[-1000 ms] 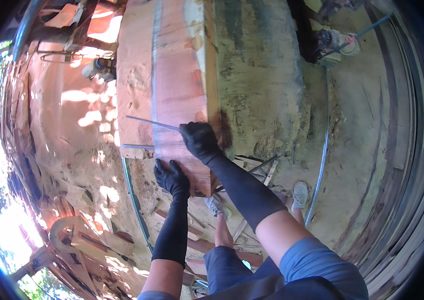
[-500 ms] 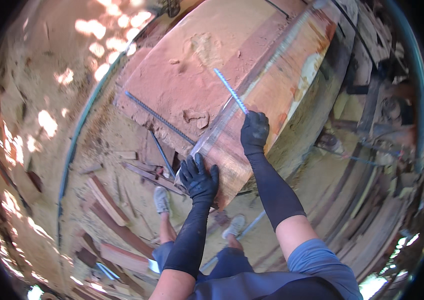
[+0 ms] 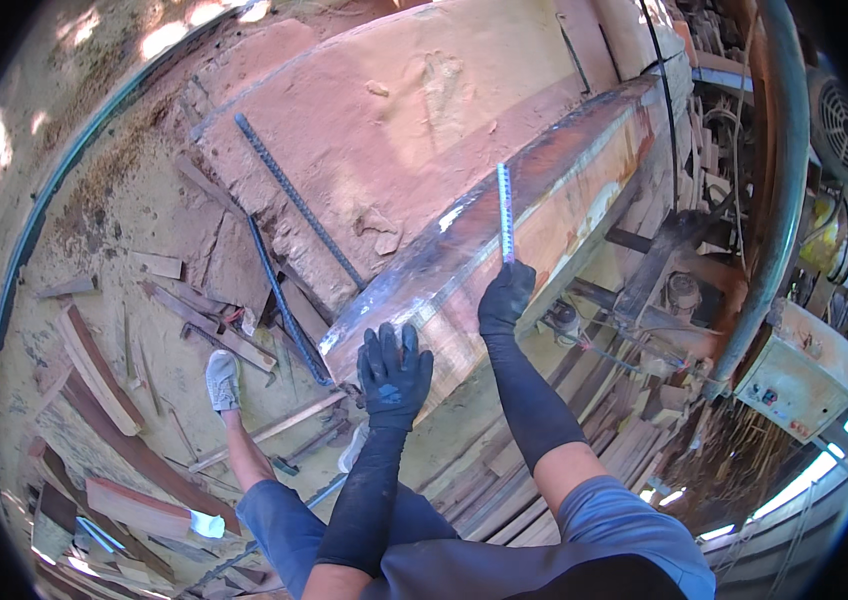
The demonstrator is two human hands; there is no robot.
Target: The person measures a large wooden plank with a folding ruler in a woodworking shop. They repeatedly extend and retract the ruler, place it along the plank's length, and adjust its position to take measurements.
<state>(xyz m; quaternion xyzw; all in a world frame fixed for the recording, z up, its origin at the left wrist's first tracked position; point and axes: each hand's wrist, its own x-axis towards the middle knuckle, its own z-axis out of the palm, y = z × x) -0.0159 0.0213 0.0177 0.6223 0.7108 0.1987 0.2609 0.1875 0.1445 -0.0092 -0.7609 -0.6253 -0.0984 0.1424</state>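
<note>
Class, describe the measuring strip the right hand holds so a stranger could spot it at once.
Find the huge reddish timber slab. Along its near edge, the gloved right hand grips a thin ruler. It is pale bluish and flat, unlike the dark ribbed steel rods further left.

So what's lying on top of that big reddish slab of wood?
On the slab lie a long dark ribbed bar and loose bark chips. Whatever is beneath it stays hidden.

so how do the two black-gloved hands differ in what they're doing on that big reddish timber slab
The left hand lies flat and open, fingers spread, on the end of the big reddish timber slab. The right hand is closed around a thin pale ruler that stands up against the slab's edge. The left holds nothing. Both wear black gloves and long dark sleeves.
</note>
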